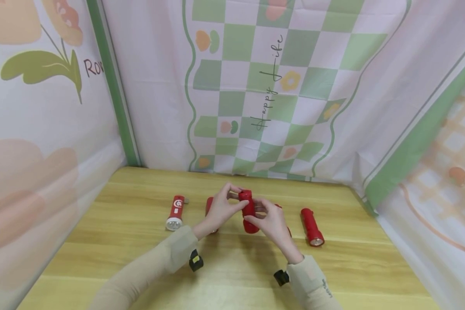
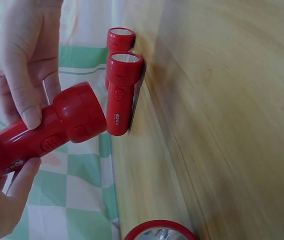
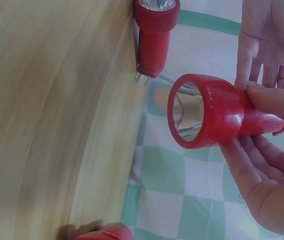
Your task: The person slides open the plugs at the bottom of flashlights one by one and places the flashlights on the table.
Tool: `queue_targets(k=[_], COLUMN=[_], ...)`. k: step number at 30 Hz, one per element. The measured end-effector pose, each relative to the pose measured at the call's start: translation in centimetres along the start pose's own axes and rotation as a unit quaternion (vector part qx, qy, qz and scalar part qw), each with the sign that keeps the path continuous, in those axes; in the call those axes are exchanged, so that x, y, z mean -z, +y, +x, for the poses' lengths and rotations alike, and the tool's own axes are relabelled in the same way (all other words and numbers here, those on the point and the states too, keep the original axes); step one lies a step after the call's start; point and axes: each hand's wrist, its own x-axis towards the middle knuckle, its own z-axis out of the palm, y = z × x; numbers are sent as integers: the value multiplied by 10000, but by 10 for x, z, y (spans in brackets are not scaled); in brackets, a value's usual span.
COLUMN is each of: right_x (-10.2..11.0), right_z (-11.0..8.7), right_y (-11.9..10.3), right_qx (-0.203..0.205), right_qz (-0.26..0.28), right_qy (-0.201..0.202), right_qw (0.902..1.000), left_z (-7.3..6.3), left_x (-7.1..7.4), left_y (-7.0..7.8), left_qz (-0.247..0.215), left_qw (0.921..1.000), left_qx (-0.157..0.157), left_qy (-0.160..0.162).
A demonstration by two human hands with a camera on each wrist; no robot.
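Observation:
Both hands hold a red flashlight (image 1: 249,211) above the middle of the table, its wide head lower than its tail. My left hand (image 1: 221,209) pinches the tail end between thumb and fingers. Nearer the head, my right hand (image 1: 272,220) grips the body. In the left wrist view, a slide switch shows on the flashlight's body (image 2: 49,142). Its silvery reflector (image 3: 188,112) faces the camera in the right wrist view. Behind the left hand lies another red flashlight (image 1: 209,206), partly hidden. One more red flashlight (image 1: 279,207) is mostly covered by the right hand.
A red flashlight with a white head (image 1: 175,213) lies at the left on the wooden table (image 1: 120,241). Farther right lies a red flashlight (image 1: 312,227). Two small prongs stick out of the tail of a flashlight (image 3: 154,47). Patterned curtains (image 1: 240,82) enclose the table.

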Motion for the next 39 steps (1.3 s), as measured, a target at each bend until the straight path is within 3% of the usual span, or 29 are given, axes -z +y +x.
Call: queue_targets(k=[14,25,39], right_x=[4,8,6], right_z=[-1,-4,-6], right_y=[-3,-4,-5], right_qx=[187,230,275], right_qz=[-299,-400,-422], right_qy=[-68,-248,-331], right_qw=[9994,9986,9982], left_z=[-3,-8,-14], left_x=[2,7,11], left_y=[1,0,-1], left_qz=[-202,-337,-364], left_qw=[9994,9994,9991], left_qx=[-280,84,-133], left_qy=[16,67,-159])
